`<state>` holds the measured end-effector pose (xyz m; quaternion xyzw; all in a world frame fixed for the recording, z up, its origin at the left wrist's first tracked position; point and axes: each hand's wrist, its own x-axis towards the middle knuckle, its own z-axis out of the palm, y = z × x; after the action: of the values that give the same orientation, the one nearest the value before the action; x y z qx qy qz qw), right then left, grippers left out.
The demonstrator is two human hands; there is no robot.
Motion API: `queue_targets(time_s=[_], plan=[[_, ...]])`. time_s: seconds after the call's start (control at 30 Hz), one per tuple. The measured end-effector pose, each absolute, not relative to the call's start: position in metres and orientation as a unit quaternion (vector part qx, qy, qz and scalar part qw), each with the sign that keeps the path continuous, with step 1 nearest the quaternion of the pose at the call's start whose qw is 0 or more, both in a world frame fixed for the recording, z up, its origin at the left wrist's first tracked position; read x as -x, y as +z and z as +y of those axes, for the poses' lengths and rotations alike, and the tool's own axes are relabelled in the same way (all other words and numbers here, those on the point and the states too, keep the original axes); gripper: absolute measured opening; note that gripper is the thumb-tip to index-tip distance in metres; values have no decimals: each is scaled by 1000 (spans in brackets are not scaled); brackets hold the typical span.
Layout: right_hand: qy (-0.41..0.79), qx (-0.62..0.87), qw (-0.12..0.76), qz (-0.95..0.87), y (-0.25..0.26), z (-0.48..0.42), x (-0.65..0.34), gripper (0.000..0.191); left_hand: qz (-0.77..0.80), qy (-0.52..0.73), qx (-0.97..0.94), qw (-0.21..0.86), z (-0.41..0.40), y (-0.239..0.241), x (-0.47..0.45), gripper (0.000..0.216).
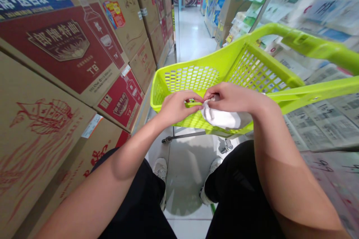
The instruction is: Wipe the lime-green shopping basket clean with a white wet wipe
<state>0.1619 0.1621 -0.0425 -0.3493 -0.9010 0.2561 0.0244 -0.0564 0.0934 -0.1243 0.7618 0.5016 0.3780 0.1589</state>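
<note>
Both my hands meet over the near rim of a lime-green plastic shopping cart basket (190, 76). Between them is a bunched white cloth (224, 118), which hangs over the basket's near side. My right hand (231, 98) pinches the cloth from above, its fingers curled. Thumb and index finger of my left hand (178, 106) come together at the cloth's left edge, and a strip of the green rim shows through the gap between them. The exact fold under the fingertips is partly hidden. The cart's handle (314, 46) rises to the right.
Stacked cardboard cartons (84, 56) line the left side. On the right stand shelves of plastic-wrapped paper packs (319, 123). A tiled aisle floor (190, 41) runs ahead, with an open carton (228, 16) at its right. A cart wheel (226, 146) sits near my shoes.
</note>
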Motion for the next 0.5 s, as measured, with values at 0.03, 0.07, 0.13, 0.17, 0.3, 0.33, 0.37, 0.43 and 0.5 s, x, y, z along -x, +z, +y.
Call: queue_targets(time_s=[0.03,0.07,0.13,0.17,0.3,0.33,0.37,0.43,0.5], plan=[[260,344,28,-902,-42,163,-165,21,508,375,-760,154,93,-124,55,17],[260,337,39,-904,-42,164,-168,22,515,373,-757,150,93,-123,55,20],[249,315,80,-913,-42,163,-170,21,531,369,-748,150,92,-122,54,25],[242,302,108,-916,-42,162,-170,20,538,368,-742,154,91,-121,55,29],[204,296,224,-906,-39,150,-161,19,520,384,-736,202,95,-117,63,39],[187,307,243,-901,-38,147,-158,20,497,394,-740,225,97,-117,66,40],[166,319,254,-898,-36,144,-156,21,473,408,-740,249,99,-117,69,42],[126,340,259,-895,-32,139,-155,22,442,449,-718,294,104,-118,75,44],[105,347,249,-898,-26,135,-156,21,442,499,-673,319,107,-121,81,45]])
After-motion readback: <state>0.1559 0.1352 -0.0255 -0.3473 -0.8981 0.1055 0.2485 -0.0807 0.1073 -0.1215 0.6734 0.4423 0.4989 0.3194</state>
